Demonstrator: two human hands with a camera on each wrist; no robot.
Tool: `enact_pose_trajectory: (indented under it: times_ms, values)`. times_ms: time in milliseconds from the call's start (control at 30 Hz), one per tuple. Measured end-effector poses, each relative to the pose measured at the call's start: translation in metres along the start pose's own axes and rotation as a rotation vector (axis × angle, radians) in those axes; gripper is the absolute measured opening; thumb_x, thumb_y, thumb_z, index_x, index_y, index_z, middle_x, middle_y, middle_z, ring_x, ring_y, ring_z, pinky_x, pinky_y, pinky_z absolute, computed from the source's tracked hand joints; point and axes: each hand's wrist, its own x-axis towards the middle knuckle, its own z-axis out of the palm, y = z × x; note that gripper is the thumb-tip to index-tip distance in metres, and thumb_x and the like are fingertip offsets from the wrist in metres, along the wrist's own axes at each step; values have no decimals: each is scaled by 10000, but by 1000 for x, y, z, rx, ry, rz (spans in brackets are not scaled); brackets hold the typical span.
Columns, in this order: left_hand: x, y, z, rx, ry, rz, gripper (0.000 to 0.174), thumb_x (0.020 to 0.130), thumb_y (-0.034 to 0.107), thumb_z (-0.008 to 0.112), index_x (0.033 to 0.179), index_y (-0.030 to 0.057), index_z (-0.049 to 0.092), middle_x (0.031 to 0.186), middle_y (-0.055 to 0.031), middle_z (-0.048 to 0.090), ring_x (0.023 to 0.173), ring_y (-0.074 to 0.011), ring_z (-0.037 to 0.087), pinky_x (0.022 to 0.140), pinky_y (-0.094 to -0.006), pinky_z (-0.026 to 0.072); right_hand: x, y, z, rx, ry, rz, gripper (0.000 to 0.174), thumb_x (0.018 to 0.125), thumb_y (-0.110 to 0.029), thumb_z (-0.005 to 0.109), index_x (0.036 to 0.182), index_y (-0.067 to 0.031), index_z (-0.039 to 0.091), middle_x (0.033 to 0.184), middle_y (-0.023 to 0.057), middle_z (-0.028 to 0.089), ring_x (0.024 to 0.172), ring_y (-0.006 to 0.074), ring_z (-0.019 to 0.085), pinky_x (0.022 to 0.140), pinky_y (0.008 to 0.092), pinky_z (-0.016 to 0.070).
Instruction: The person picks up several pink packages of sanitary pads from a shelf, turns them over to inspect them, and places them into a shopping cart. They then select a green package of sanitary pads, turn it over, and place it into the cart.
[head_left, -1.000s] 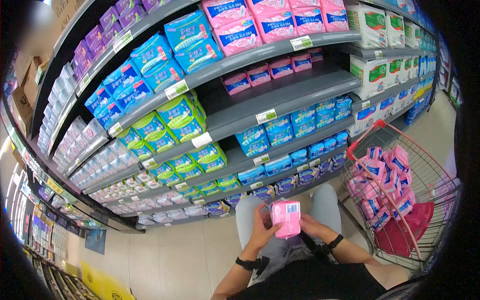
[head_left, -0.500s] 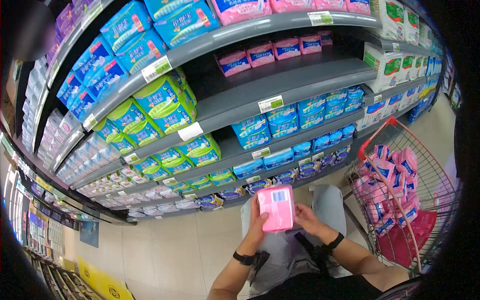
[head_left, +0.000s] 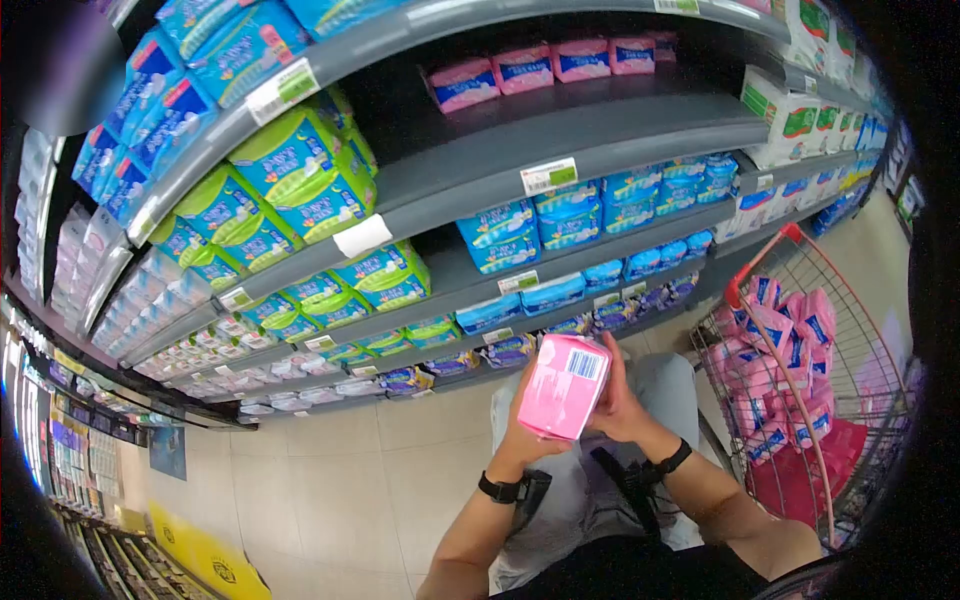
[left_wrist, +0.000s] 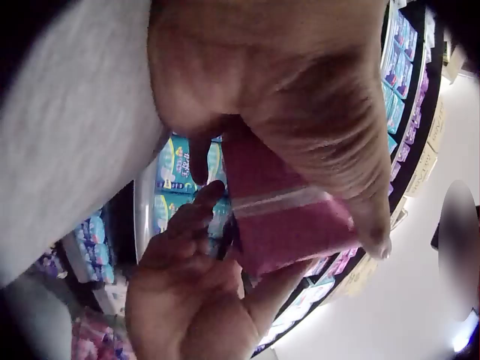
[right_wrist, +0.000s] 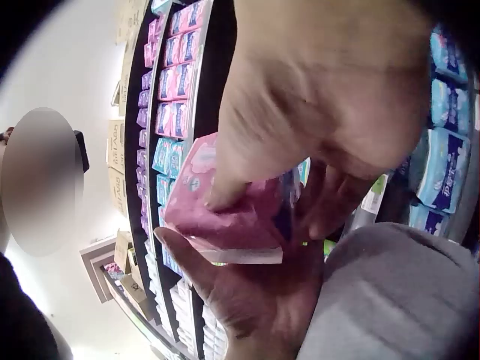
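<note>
A pink package (head_left: 563, 388) with a barcode on its upper face is held above the person's lap, between both hands. The left hand (head_left: 528, 440) grips its left and lower side, fingers partly hidden behind it. On the other side the right hand (head_left: 621, 405) holds the package's right edge. From the left wrist, the left hand (left_wrist: 300, 97) lies along the package (left_wrist: 292, 217), thumb on its face. In the right wrist view the right hand (right_wrist: 322, 90) presses its thumb on the pink package (right_wrist: 232, 210), with the left palm (right_wrist: 262, 300) under it.
Shelves (head_left: 470, 190) curve across the front with blue packs (head_left: 498, 237), green packs (head_left: 313, 170) and a short row of pink packs (head_left: 523, 70) at the back of one level. A wire cart (head_left: 860, 370) holding many pink packs (head_left: 790, 340) stands at the right.
The package has risen a little and tilted in the hands. The right hand has moved from near its edge to a fuller grip. The head view has shifted closer to the shelves.
</note>
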Motion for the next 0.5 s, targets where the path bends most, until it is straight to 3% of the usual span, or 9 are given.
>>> enact_pose_trajectory:
  times_ms: [100,133,167,200,300,333,433,500]
  values:
    - [7,21,17,-165,-38,-202,1333,529,417,987,1542,10,220,1507,-130,426,1381,-243,432,1118,-420,390,0,-6,-16,-237,1,-72,1282,739,-217,887,1572,-162,-87,1525,132,313,1337,250,432,1046,438,449]
    - [4,6,11,-48,-56,-260,1308,490,315,1015,1518,13,265,1462,-118,481,1332,-237,486,1106,-420,406,-3,-8,-22,-252,27,-64,1259,721,-233,898,1563,-139,-32,1508,126,320,1350,246,406,1058,429,434]
    - [3,1,14,30,-33,-283,1250,488,319,1014,1478,22,310,1416,-117,509,1294,-230,513,1081,-414,428,-5,-11,-26,-272,51,-55,1237,702,-250,909,1555,-117,22,1491,121,328,1362,241,380,1070,420,419]
    - [3,-4,18,107,-12,-307,1193,486,322,1014,1437,30,355,1370,-116,538,1256,-223,539,1055,-409,451,-6,-19,-26,-259,87,-67,1120,739,-259,885,1527,-92,107,1446,110,361,1329,223,402,1081,402,396]
    - [14,-6,32,159,13,-108,1125,503,280,1007,1400,33,373,1323,-120,541,1211,-230,562,1022,-395,470,-20,-18,-44,-128,127,-81,762,844,-231,801,1402,-68,309,1346,74,413,1288,172,414,1074,372,379]
    - [17,-3,36,158,22,-36,1106,514,267,1002,1394,33,373,1313,-122,539,1202,-232,566,1014,-390,472,-25,-19,-53,-130,150,-69,686,856,-223,789,1354,-70,342,1336,72,417,1282,174,420,1077,375,375]
    - [13,-10,37,77,70,-97,1035,572,217,965,1392,23,363,1319,-123,521,1216,-234,554,1016,-384,465,-38,-27,-62,-33,167,-44,485,887,-194,754,1219,-77,421,1324,72,425,1274,183,433,1085,385,361]
    - [13,-12,40,6,112,-114,988,670,291,904,1425,-6,341,1356,-128,503,1266,-234,518,1059,-382,424,-41,-35,-59,146,113,-44,387,901,-170,735,1144,-83,446,1337,77,425,1280,190,435,1093,393,351]
